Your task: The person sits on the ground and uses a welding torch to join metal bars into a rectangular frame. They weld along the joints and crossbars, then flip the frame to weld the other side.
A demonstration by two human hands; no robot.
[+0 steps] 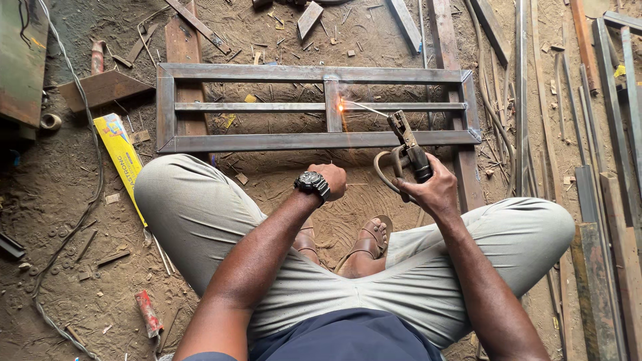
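I squat over a grey steel frame [314, 140] of square tubes lying on the dirt floor. My right hand [431, 190] grips a welding electrode holder [406, 146]. Its thin rod [364, 107] reaches left to the frame's short upright, where the tip glows orange with sparks [341, 107]. A curved cable loops below the holder. My left hand [329, 179], with a black wristwatch [312, 182], is closed into a fist just in front of the frame's near rail, with nothing visible in it.
A yellow electrode box [120, 157] lies by my left knee, with a red-brown can [148, 313] nearer. Long steel bars and tubes [605, 167] are stacked at the right. Wooden planks [184, 40], scrap offcuts and a thin cable [87, 200] litter the dirt.
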